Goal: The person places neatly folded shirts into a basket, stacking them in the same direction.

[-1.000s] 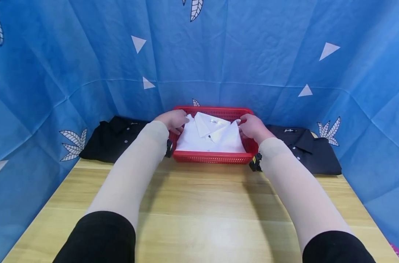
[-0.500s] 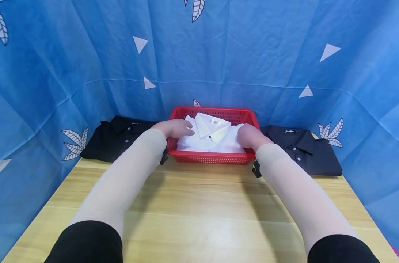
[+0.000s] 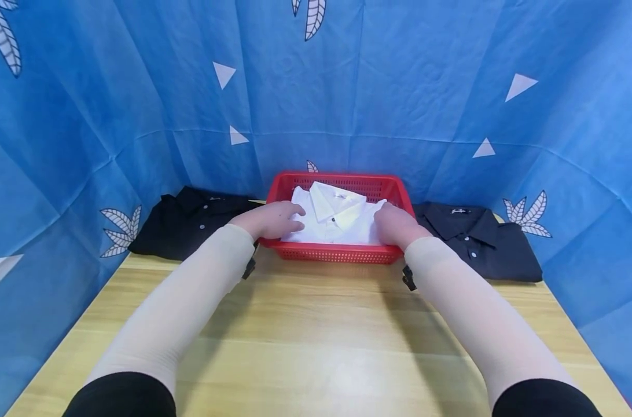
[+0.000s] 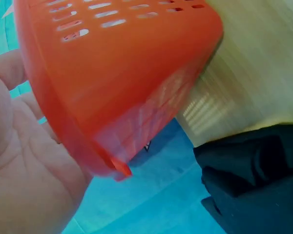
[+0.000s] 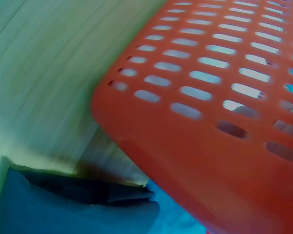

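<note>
In the head view, a white shirt (image 3: 341,215) is lying folded inside a red basket (image 3: 329,249), its collar facing the far side. The basket is sitting at the far middle of a wooden surface (image 3: 316,324), before a blue curtain (image 3: 305,87). The left hand (image 3: 269,220) is reaching over the basket's left rim, its grip released, thumb and fingers extending above the shirt's left part. The right hand (image 3: 396,225) is reaching in at the shirt's right end; its fingertips are hiding, so I cannot tell its grip. A black shirt (image 3: 191,223) is lying to the left, a dark shirt (image 3: 485,240) to the right.

In the left wrist view, the left palm is showing at the basket's rim, fingers passing behind the slotted wall.

In the right wrist view, the slotted wall is filling the right side, dark cloth lying near it.
</note>
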Demonstrator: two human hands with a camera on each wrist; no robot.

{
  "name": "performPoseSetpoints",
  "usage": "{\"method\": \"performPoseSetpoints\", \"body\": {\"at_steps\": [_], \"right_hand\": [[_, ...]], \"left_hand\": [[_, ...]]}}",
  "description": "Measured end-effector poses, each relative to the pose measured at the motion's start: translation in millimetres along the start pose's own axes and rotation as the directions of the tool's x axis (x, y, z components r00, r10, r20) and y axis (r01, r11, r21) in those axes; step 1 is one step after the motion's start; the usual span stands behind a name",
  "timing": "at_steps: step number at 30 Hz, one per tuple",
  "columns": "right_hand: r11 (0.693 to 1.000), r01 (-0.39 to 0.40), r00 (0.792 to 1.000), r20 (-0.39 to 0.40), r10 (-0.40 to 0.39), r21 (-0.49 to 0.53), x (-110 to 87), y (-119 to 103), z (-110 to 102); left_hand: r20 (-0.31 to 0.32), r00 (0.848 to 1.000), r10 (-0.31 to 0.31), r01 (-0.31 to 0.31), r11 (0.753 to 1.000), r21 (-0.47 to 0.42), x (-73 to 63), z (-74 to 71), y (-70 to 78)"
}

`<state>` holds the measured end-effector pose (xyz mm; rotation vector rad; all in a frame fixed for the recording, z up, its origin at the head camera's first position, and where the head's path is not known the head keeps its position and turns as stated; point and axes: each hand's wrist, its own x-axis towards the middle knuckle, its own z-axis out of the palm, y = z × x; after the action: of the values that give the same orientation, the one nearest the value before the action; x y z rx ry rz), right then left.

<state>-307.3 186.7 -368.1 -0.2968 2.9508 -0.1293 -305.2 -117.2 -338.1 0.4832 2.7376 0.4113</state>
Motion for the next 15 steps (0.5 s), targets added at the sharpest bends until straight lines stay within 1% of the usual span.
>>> {"method": "performPoseSetpoints", "body": {"at_steps": [2,4,6,9,10,13,15], "right_hand": [[0.997,0.015,0.999,-0.052,-0.012,0.075,-2.6,2,-3],[0.984,0.043,0.993,-0.114,-0.024,0.174,-6.7,6,-7],[0.958,0.07,0.985,-0.173,-0.021,0.28,-12.5,10,-10],[0.914,0.118,0.969,-0.246,-0.021,0.388,-24.4,15,-14],[0.903,0.132,0.963,-0.267,-0.019,0.409,-28.6,15,-15],[0.874,0.173,0.944,-0.328,-0.016,0.454,-41.3,12,-16],[0.851,0.187,0.937,-0.349,-0.005,0.491,-50.3,5,-16]], "left_hand": [[-0.046,0.999,0.024,-0.025,1.0,-0.011,-3.8,1.4,-3.4],[-0.099,0.994,0.053,-0.054,0.998,-0.009,-8.1,1.6,-7.4],[-0.152,0.985,0.079,-0.08,0.997,-0.001,-12.7,1.6,-11.8],[-0.212,0.972,0.102,-0.106,0.994,-0.007,-20.7,1.5,-18.2],[-0.226,0.968,0.11,-0.117,0.993,-0.017,-24.0,1.2,-20.4],[-0.264,0.96,0.097,-0.119,0.991,-0.067,-35.2,0.5,-27.5],[-0.286,0.955,0.079,-0.11,0.989,-0.095,-42.8,-0.9,-33.5]]}}
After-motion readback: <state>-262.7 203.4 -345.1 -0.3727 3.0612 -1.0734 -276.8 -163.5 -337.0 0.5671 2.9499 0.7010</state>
